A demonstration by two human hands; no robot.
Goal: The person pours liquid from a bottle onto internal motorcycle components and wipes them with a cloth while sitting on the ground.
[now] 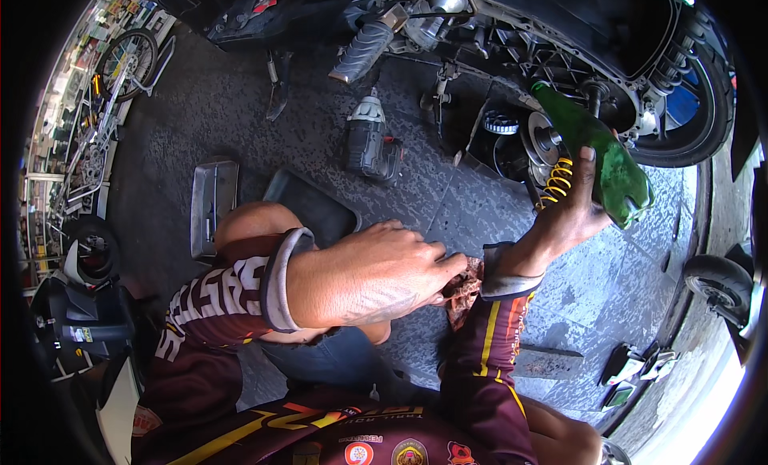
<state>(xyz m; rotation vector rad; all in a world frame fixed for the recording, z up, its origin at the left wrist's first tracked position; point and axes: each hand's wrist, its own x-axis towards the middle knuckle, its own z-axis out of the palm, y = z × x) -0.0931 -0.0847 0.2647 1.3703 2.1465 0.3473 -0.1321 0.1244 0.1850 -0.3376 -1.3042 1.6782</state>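
Observation:
My right hand grips a dented green plastic bottle, thumb laid along its side. The bottle's narrow end points up and left toward the scooter's engine housing. In my left hand, closed near my right wrist, is a crumpled reddish-brown rag, whose lower part hangs beside my right sleeve. A yellow coil spring and a round metal disc-shaped part lie just left of the bottle. What the bottle contains cannot be made out.
On the floor stand a cordless power tool, a metal tray and a dark tray. The scooter's rear wheel is at upper right. A loose wheel lies at the right, and a motorcycle frame stands far left.

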